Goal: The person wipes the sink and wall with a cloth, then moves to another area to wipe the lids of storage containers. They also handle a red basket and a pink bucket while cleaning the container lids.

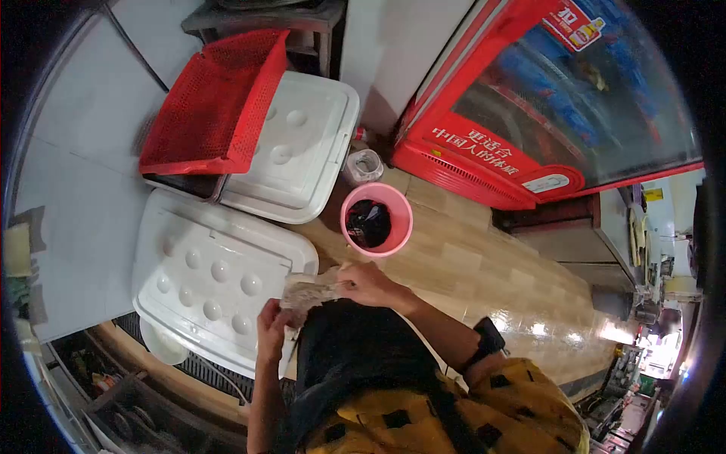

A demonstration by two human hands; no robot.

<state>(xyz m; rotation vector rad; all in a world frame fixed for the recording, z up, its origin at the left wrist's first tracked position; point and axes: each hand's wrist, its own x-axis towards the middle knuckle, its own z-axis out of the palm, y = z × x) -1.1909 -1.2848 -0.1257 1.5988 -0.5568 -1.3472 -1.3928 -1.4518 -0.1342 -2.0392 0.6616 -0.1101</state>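
Between my two hands is a crumpled, pale, see-through piece that looks like thin plastic (306, 295); its exact kind cannot be made out. My left hand (272, 325) pinches its lower left side with bent fingers. At its right end my right hand (369, 286) grips it, fingers closed. Both hands are in front of my dark apron (355, 340), close to the edge of a white lidded bin (227, 276). Just beyond my right hand stands a pink bucket (407, 219) with a black liner or bag inside.
A red perforated basket (219, 106) rests tilted on a second white lidded bin (306, 151). A clear jar (364, 166) stands behind the bucket. A red glass-door fridge (484, 170) is at the upper right. Wood-look flooring (484, 265) runs right towards a counter.
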